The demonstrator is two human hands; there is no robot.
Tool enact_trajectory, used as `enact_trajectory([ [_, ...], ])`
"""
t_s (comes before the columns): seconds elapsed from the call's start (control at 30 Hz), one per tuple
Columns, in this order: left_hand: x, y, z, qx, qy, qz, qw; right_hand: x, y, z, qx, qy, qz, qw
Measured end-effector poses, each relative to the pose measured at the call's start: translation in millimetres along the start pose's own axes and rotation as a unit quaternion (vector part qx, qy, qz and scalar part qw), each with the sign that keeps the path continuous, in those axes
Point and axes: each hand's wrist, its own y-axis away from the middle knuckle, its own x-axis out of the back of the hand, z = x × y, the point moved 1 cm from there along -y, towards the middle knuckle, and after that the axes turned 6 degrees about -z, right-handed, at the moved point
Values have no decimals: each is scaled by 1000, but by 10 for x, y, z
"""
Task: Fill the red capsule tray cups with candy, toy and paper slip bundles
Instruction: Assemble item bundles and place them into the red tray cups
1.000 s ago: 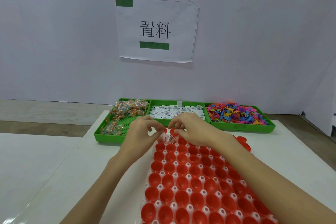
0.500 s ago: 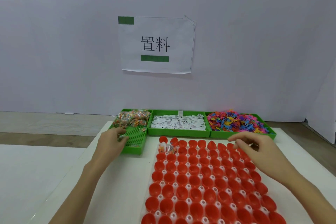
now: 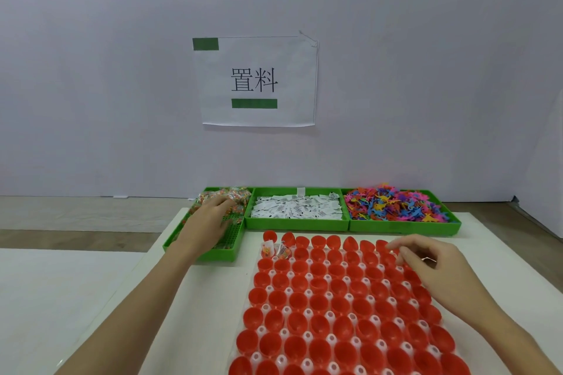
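The red capsule tray (image 3: 335,307) lies in front of me with several rows of red cups. Two cups at its far left corner hold bundles (image 3: 275,250). My left hand (image 3: 210,222) reaches into the green candy bin (image 3: 213,250), its fingers lying on the wrapped candies (image 3: 231,196); whether they pinch one is hidden. My right hand (image 3: 426,262) hovers over the tray's far right corner with loosely curled fingers and holds nothing. Behind the tray sit a bin of white paper slips (image 3: 297,207) and a bin of colourful plastic toys (image 3: 396,205).
The three green bins stand in a row along the white table's (image 3: 189,298) far edge. A paper sign (image 3: 256,81) hangs on the grey wall behind. Wooden floor shows to the left and right of the table.
Both hands left the tray's far left corner, where a bundle now sits. My left hand went into the candy bin and reached further back; my right hand moved to the tray's right side.
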Motion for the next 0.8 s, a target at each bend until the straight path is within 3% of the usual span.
enact_trajectory([
  [0.13, -47, -102, -8, -32, -16, -54, 998, -30, 14, 1, 9, 8, -10, 1000],
  [0.53, -49, -118, 50, 12, -41, -8, 999, -41, 53, -49, 19, 14, -15, 1000],
  [0.67, 191, 50, 185, 83, 127, 142, 978, -14, 68, -66, 13, 15, -13, 1000],
  [0.8, 342, 456, 446, 116, 375, 207, 896, 1, 87, -100, 15, 15, -15, 1000],
])
